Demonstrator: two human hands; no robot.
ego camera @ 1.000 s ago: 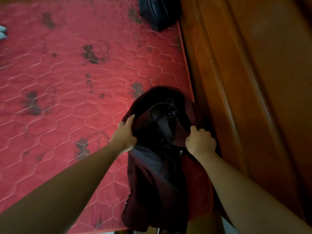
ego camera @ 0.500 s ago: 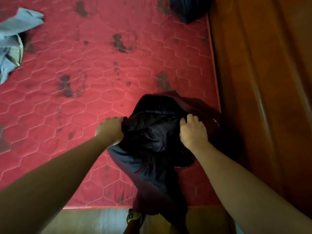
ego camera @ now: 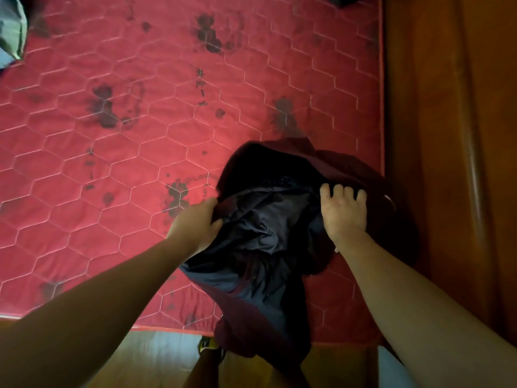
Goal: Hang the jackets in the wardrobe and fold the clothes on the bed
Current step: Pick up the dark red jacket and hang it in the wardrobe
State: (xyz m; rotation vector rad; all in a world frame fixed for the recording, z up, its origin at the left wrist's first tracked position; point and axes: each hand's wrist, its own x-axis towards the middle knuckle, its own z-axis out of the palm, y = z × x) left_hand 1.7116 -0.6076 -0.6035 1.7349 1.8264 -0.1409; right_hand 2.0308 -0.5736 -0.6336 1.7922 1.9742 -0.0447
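A dark maroon jacket (ego camera: 282, 312) with a dark grey lining lies bunched on the near right part of the red quilted mattress (ego camera: 145, 152), its lower end hanging over the bed's front edge. My left hand (ego camera: 197, 224) grips the jacket's left edge, fingers curled into the fabric. My right hand (ego camera: 345, 211) lies on the jacket's right side with its fingers spread over the maroon cloth. A grey garment (ego camera: 11, 29) lies at the mattress's far left edge, mostly cut off. A black item (ego camera: 347, 0) shows at the top edge.
A brown wooden headboard (ego camera: 453, 163) runs along the right side of the bed. Wooden floor (ego camera: 165, 357) shows below the mattress's front edge, with my foot (ego camera: 208, 348) near the hanging jacket. The mattress carries dark printed blotches.
The view has shifted so more of the bed's front edge and floor show. My right hand went from gripping the jacket's edge to lying spread on top of it. The left keeps its grip.
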